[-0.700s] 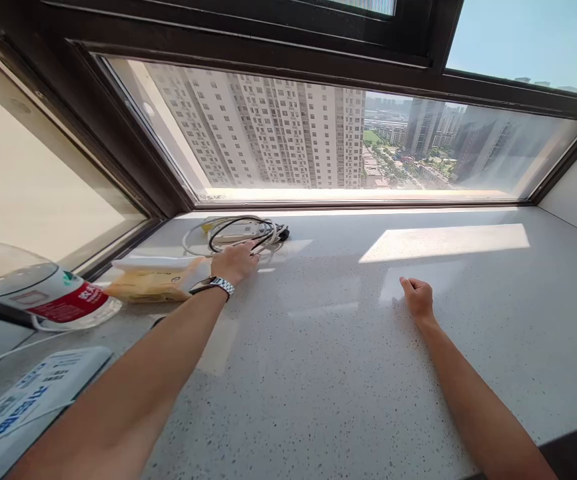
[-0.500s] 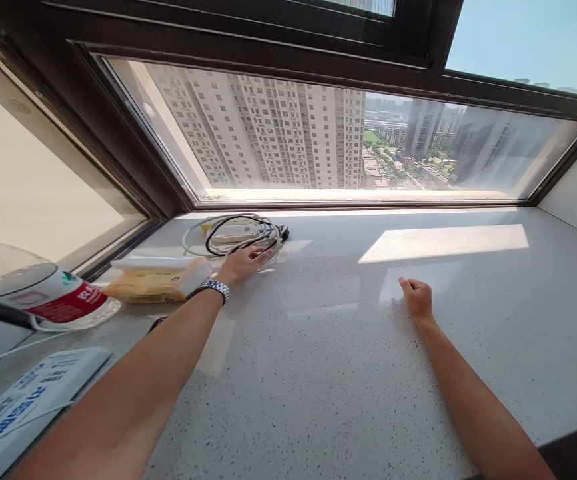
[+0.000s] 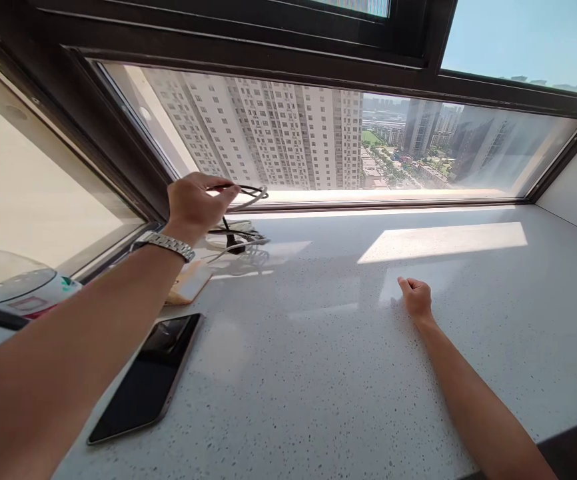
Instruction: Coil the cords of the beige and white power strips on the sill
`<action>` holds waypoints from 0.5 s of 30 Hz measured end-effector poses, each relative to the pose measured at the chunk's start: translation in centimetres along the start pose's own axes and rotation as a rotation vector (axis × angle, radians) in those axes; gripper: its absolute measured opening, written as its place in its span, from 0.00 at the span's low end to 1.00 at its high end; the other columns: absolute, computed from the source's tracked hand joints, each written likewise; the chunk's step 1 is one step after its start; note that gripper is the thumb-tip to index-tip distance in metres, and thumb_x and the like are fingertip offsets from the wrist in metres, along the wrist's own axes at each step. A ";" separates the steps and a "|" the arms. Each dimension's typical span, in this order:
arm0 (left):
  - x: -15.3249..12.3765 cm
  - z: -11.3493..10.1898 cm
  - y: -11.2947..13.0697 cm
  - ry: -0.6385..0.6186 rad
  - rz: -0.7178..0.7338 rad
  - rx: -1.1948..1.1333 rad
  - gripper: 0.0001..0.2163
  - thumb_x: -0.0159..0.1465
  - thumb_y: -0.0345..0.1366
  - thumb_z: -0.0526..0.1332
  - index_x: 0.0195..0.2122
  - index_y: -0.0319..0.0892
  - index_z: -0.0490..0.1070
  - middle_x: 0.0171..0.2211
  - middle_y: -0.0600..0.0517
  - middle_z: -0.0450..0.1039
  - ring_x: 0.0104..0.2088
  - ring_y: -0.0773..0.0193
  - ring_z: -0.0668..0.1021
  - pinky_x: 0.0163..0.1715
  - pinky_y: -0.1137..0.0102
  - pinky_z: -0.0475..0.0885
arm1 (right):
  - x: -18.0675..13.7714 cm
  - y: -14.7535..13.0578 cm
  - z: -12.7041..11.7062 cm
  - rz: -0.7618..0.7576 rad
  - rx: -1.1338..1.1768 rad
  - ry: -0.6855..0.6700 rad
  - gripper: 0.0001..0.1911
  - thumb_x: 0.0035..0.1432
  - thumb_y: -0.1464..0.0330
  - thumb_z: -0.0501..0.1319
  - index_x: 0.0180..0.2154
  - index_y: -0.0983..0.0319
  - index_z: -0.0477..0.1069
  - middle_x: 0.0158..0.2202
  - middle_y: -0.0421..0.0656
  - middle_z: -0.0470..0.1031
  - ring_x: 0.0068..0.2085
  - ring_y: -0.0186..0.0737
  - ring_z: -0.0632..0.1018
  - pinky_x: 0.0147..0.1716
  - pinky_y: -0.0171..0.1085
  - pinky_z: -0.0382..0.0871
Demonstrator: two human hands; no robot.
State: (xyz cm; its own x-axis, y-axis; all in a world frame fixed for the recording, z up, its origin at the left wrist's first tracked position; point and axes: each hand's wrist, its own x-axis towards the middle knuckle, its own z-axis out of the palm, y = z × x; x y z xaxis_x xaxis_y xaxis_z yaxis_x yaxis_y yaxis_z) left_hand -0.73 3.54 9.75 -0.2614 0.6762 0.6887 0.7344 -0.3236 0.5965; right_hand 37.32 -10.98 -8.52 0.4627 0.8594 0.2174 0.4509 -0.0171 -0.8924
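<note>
My left hand [image 3: 199, 203], with a metal watch at its wrist, pinches a loop of black and white cables [image 3: 254, 193] between thumb and fingers, raised above the windowsill. The cables hang down to a black plug [image 3: 236, 245] and the rest of the coil, close to the sill by the window. A whitish block is partly hidden among the cords. My right hand [image 3: 416, 298] rests on the speckled sill [image 3: 318, 380] as a loose fist, thumb up, with nothing visible in it.
A tablet-like black device [image 3: 148, 380] lies under my left forearm. Behind that arm, partly covered, are a yellowish tissue pack [image 3: 188, 283] and a large clear bottle [image 3: 13, 280]. The window frame [image 3: 318, 208] borders the sill's far edge.
My left hand has risen and shifted left, lifting the cable loop off the sill. The black device has come into sight as the arm moved. My right hand stays put.
</note>
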 end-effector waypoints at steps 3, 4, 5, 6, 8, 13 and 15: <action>0.8 -0.1 1.9 0.087 -0.100 -0.132 0.09 0.51 0.35 0.64 0.30 0.35 0.77 0.21 0.53 0.70 0.24 0.68 0.69 0.30 0.71 0.69 | 0.0 -0.2 -0.1 0.002 0.001 0.000 0.24 0.53 0.59 0.55 0.14 0.58 0.45 0.13 0.34 0.44 0.17 0.29 0.48 0.15 0.33 0.45; 1.0 -0.1 2.1 0.122 -0.122 -0.168 0.09 0.51 0.35 0.64 0.29 0.35 0.77 0.20 0.55 0.68 0.22 0.70 0.67 0.27 0.72 0.67 | 0.0 -0.3 -0.1 0.002 0.001 0.000 0.24 0.53 0.59 0.55 0.14 0.58 0.45 0.13 0.34 0.44 0.17 0.29 0.48 0.15 0.33 0.45; 1.2 -0.1 2.3 0.143 -0.122 -0.197 0.08 0.50 0.34 0.64 0.29 0.34 0.77 0.19 0.56 0.66 0.21 0.71 0.66 0.26 0.73 0.66 | 0.0 -0.3 -0.1 0.003 0.000 0.001 0.24 0.53 0.59 0.55 0.14 0.58 0.45 0.13 0.34 0.44 0.18 0.29 0.48 0.15 0.33 0.45; 1.4 -0.2 2.4 0.157 -0.115 -0.231 0.07 0.50 0.33 0.65 0.28 0.35 0.76 0.18 0.56 0.66 0.21 0.72 0.65 0.25 0.73 0.65 | 0.0 -0.3 -0.1 0.003 0.000 0.001 0.24 0.53 0.59 0.55 0.14 0.58 0.45 0.14 0.34 0.43 0.18 0.29 0.48 0.15 0.33 0.45; 1.7 -0.4 2.6 0.210 -0.153 -0.358 0.04 0.51 0.32 0.64 0.26 0.36 0.73 0.19 0.57 0.65 0.20 0.72 0.66 0.25 0.74 0.64 | 0.0 -0.3 0.0 0.004 -0.004 0.003 0.24 0.52 0.59 0.55 0.14 0.58 0.45 0.14 0.34 0.43 0.18 0.29 0.48 0.15 0.33 0.44; 1.8 -1.9 4.3 0.324 -0.365 -0.800 0.12 0.64 0.36 0.52 0.23 0.41 0.58 0.21 0.59 0.58 0.25 0.72 0.73 0.33 0.69 0.72 | 0.0 -0.1 0.0 0.002 -0.009 -0.003 0.24 0.53 0.58 0.55 0.14 0.58 0.45 0.14 0.34 0.44 0.18 0.29 0.48 0.16 0.33 0.44; 1.7 -2.5 5.5 0.305 -0.295 -0.890 0.14 0.68 0.38 0.48 0.24 0.42 0.55 0.22 0.59 0.56 0.27 0.72 0.75 0.39 0.64 0.73 | 0.0 -0.1 0.0 -0.002 -0.009 -0.011 0.24 0.53 0.58 0.54 0.15 0.58 0.45 0.14 0.34 0.44 0.18 0.29 0.48 0.16 0.33 0.45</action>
State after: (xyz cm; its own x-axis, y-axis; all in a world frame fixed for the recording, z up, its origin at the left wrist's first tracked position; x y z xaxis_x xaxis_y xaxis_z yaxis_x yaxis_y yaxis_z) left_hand 1.29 1.29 15.20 -0.6008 0.6506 0.4646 -0.0927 -0.6339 0.7678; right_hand 37.30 -11.00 -8.45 0.4537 0.8648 0.2149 0.4587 -0.0199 -0.8884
